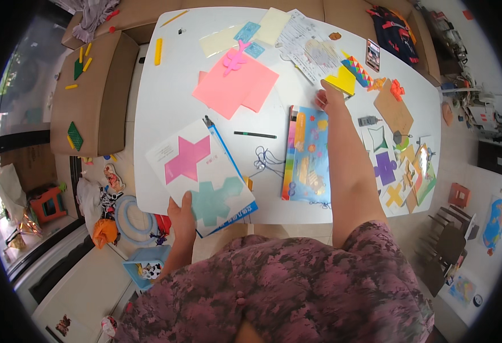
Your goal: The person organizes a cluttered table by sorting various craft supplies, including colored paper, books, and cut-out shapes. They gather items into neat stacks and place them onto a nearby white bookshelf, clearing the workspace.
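My left hand grips the lower left corner of a book of paper nets, thumb on top of the page. A pink net and a teal net are printed on its white page, and a blue edge shows at the right. My right hand reaches across the table with curled fingers, right beside a yellow paper piece. Whether its fingers pinch anything is hidden. Under that forearm lies a colourful blue booklet or packet. A black pen lies between the two.
Pink paper sheets lie farther back on the white table, topped by a pink cut-out. Dark string lies mid-table. On the right are a glue bottle, brown card, a purple net and a phone.
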`<state>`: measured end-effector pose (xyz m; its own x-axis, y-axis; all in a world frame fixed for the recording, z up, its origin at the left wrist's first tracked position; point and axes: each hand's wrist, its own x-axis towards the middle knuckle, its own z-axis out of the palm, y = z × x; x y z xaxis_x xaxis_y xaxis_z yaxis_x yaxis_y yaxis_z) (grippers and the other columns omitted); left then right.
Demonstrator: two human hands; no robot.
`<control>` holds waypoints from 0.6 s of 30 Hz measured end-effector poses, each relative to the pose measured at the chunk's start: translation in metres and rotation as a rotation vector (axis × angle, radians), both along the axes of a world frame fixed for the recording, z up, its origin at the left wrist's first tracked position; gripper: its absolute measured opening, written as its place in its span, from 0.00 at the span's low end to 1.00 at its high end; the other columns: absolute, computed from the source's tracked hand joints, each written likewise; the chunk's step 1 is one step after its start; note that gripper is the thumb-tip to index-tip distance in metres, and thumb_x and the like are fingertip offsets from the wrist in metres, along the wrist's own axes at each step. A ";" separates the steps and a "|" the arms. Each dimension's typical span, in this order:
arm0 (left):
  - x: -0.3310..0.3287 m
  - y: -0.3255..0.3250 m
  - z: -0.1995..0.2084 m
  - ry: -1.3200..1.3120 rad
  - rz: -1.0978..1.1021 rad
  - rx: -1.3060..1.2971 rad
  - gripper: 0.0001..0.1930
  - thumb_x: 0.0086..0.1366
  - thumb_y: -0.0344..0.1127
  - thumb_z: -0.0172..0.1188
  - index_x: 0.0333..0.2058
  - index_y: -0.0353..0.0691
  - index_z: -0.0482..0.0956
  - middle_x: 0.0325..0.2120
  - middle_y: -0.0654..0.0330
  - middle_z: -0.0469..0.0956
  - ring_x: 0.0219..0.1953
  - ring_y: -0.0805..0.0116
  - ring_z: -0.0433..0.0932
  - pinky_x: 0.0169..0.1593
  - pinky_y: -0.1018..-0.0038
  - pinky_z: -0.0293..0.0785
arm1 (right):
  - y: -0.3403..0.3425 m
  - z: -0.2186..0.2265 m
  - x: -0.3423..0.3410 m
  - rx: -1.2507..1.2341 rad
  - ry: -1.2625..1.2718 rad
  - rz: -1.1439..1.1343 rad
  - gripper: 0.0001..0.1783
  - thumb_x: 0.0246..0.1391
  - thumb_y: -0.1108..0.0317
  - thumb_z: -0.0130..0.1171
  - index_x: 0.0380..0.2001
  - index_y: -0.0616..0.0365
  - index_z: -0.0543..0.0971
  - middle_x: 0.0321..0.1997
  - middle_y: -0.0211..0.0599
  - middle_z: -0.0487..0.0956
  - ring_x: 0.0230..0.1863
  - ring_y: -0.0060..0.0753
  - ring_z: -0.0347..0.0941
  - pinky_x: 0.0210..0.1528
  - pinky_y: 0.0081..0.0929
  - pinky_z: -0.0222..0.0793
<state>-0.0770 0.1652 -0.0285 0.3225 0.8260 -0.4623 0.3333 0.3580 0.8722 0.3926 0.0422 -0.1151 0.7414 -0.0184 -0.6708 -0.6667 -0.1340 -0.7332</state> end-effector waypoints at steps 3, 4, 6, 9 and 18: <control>-0.003 -0.005 -0.009 -0.016 0.054 0.016 0.15 0.61 0.30 0.53 0.46 0.31 0.68 0.39 0.59 0.73 0.39 0.74 0.69 0.45 0.77 0.65 | 0.033 -0.017 0.015 -0.046 0.121 -0.107 0.11 0.48 0.62 0.61 0.31 0.53 0.72 0.24 0.31 0.72 0.20 0.28 0.68 0.23 0.31 0.68; -0.001 -0.006 -0.009 -0.028 0.082 0.017 0.13 0.61 0.29 0.53 0.45 0.31 0.69 0.38 0.60 0.73 0.38 0.75 0.70 0.44 0.77 0.66 | 0.038 -0.021 0.018 -0.019 0.121 -0.120 0.09 0.47 0.64 0.61 0.28 0.54 0.72 0.21 0.31 0.71 0.18 0.27 0.66 0.20 0.30 0.66; 0.006 -0.007 -0.009 -0.104 0.122 -0.012 0.12 0.62 0.29 0.53 0.44 0.33 0.69 0.38 0.60 0.74 0.38 0.76 0.70 0.44 0.78 0.67 | 0.045 -0.030 0.021 0.035 0.123 -0.155 0.08 0.47 0.67 0.60 0.21 0.56 0.71 0.15 0.31 0.68 0.12 0.26 0.61 0.15 0.27 0.62; 0.015 -0.012 -0.014 -0.114 0.102 -0.025 0.11 0.63 0.29 0.52 0.43 0.33 0.69 0.37 0.61 0.74 0.37 0.77 0.71 0.42 0.79 0.68 | 0.036 -0.057 0.036 0.284 0.159 -0.180 0.08 0.46 0.71 0.58 0.18 0.57 0.70 0.12 0.30 0.66 0.11 0.25 0.59 0.13 0.23 0.60; 0.039 -0.013 -0.011 -0.132 0.078 -0.028 0.10 0.62 0.30 0.54 0.42 0.34 0.70 0.36 0.62 0.75 0.35 0.77 0.71 0.41 0.79 0.68 | 0.037 0.037 -0.098 0.420 0.525 0.239 0.10 0.53 0.64 0.54 0.23 0.58 0.72 0.18 0.31 0.72 0.18 0.23 0.68 0.22 0.21 0.65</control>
